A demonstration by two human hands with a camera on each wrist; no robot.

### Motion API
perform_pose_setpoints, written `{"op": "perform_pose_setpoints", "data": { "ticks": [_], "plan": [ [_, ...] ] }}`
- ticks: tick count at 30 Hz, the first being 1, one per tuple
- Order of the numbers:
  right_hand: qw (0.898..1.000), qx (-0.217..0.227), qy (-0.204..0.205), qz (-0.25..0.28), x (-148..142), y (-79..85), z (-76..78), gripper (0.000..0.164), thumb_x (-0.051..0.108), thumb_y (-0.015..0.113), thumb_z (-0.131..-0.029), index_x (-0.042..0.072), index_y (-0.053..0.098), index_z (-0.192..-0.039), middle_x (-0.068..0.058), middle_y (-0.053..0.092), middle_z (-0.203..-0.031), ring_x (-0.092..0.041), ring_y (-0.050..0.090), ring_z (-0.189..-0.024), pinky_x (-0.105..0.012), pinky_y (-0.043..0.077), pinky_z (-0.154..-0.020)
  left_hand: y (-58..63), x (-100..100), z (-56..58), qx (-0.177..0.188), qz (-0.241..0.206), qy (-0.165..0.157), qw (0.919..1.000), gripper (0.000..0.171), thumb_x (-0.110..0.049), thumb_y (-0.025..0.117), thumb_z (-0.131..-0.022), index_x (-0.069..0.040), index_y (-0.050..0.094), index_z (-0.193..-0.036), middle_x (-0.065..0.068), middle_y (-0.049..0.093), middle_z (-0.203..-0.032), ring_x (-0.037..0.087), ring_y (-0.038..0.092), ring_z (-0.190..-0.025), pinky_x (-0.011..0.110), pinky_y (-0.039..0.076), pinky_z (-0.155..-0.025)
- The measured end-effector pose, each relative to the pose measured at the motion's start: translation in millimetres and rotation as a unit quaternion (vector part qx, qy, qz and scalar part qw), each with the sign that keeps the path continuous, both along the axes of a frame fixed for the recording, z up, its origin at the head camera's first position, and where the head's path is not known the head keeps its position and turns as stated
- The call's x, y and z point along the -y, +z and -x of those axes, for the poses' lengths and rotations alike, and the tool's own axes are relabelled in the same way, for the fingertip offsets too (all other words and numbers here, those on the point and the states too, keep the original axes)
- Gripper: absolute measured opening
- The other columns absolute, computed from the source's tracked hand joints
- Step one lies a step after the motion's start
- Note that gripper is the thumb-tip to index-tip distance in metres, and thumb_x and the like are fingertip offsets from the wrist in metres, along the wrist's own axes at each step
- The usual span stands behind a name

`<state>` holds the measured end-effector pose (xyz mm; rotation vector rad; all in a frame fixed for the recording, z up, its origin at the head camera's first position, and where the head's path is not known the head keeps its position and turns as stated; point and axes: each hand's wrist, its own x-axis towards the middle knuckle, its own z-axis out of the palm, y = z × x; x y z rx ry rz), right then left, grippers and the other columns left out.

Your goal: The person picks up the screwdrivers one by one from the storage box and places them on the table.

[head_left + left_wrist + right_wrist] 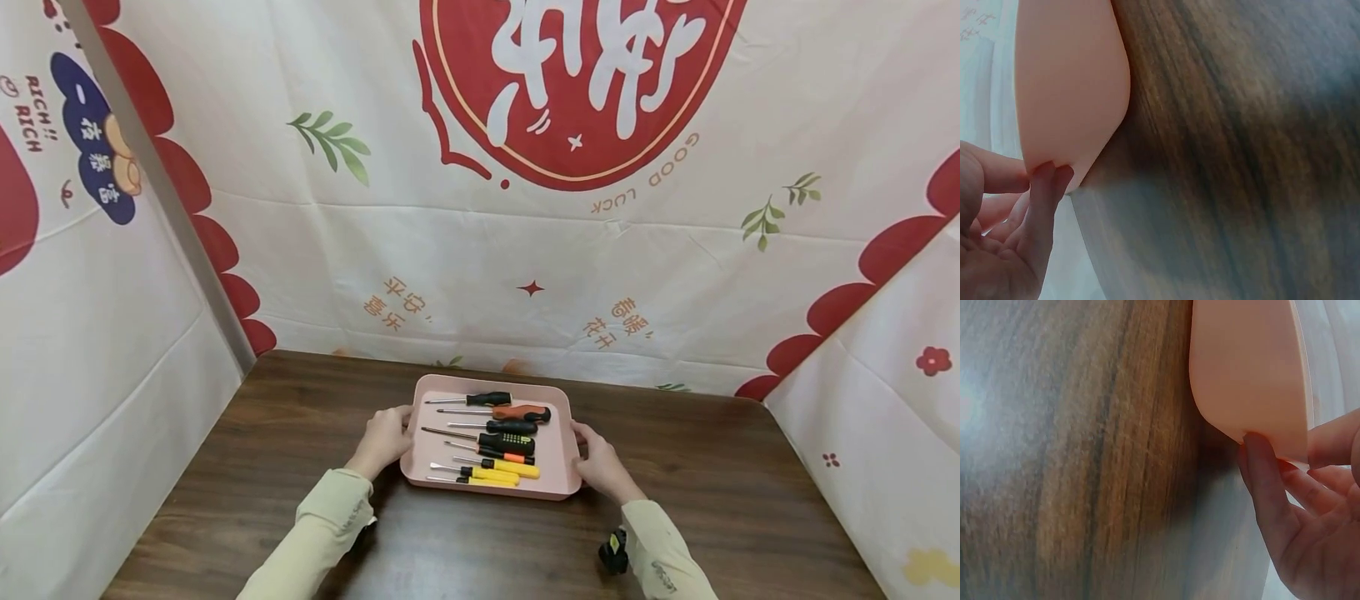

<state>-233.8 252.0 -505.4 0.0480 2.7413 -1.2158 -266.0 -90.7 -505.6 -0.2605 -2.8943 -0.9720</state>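
Note:
A shallow pink tray (553, 460) sits near the middle of the wooden table in the head view. Several screwdrivers lie side by side in it, tips to the left: black-handled ones at the back, one with an orange and black handle (522, 413), a thicker black one (512, 443), and yellow-handled ones (517, 470) at the front. My left hand (384, 440) grips the tray's left end, thumb and fingers pinching its wall in the left wrist view. At the opposite end, my right hand (1310, 531) pinches the wall likewise. Both wrist views show only the tray's outside.
Dark wooden table (247, 467) surrounds the tray. Behind it hangs a white printed cloth (480, 258), with more cloth at left and right. A small black object with a yellow patch (613, 552) is beside the right sleeve (663, 546).

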Motion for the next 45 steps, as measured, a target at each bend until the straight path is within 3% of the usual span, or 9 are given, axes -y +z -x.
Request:
{"op": "perform_pose_setpoints", "data": {
  "ticks": [12,21,25,29,35,45],
  "plan": [
    [1.000,0.009,0.001,-0.007,0.5,-2.3,1.2,0.061,-0.012,0.051,-0.075,-0.006,0.036,-0.134,-0.022,0.051,-0.113,-0.027,0.052,-0.088,-0.029,0.048,-0.058,-0.7,1.6,-1.6,0.024,-0.018,0.003,0.9996,0.045,0.004,0.062,-0.068,0.002,0.060,-0.113,0.012,0.067,-0.088,0.020,0.062,-0.076,0.036,0.050,-0.066],
    [0.998,-0.004,0.041,-0.044,-0.3,5.1,10.4,0.058,-0.010,0.055,-0.074,-0.009,0.039,-0.130,-0.020,0.056,-0.104,-0.026,0.055,-0.087,-0.032,0.050,-0.062,-1.8,4.5,0.8,0.017,-0.008,0.001,0.9998,0.043,0.003,0.062,-0.069,0.003,0.059,-0.112,0.011,0.067,-0.086,0.021,0.062,-0.076,0.038,0.050,-0.067],
    [0.992,-0.021,0.083,-0.092,-6.4,12.9,21.4,0.054,-0.005,0.064,-0.071,-0.010,0.047,-0.122,-0.018,0.060,-0.096,-0.026,0.058,-0.083,-0.036,0.049,-0.067,-1.9,3.6,1.4,0.025,-0.008,0.002,0.9997,0.043,0.004,0.062,-0.070,0.003,0.059,-0.113,0.011,0.067,-0.086,0.020,0.062,-0.075,0.038,0.050,-0.066],
    [0.986,-0.037,0.104,-0.128,-8.9,25.4,37.0,0.045,0.001,0.067,-0.072,-0.008,0.053,-0.114,-0.022,0.060,-0.099,-0.033,0.058,-0.091,-0.043,0.048,-0.073,-0.9,2.3,2.1,0.031,-0.007,-0.002,0.9995,0.043,0.004,0.062,-0.071,0.004,0.058,-0.114,0.010,0.067,-0.086,0.021,0.062,-0.076,0.037,0.050,-0.066],
    [0.980,-0.060,0.148,-0.123,4.5,38.8,65.1,0.038,0.004,0.061,-0.081,-0.006,0.054,-0.117,-0.023,0.058,-0.110,-0.035,0.055,-0.100,-0.045,0.046,-0.081,0.2,2.2,3.0,0.029,-0.003,-0.001,0.9996,0.043,0.003,0.062,-0.071,0.003,0.059,-0.114,0.010,0.067,-0.085,0.021,0.061,-0.076,0.038,0.049,-0.066],
    [0.973,-0.073,0.186,-0.114,36.0,27.3,91.5,0.033,0.011,0.063,-0.083,-0.005,0.059,-0.111,-0.019,0.060,-0.108,-0.031,0.057,-0.098,-0.043,0.046,-0.084,-1.0,-1.1,2.7,0.024,-0.009,-0.006,0.9996,0.043,0.003,0.062,-0.071,0.002,0.059,-0.114,0.009,0.067,-0.086,0.021,0.062,-0.076,0.038,0.050,-0.067]
  ]
}}
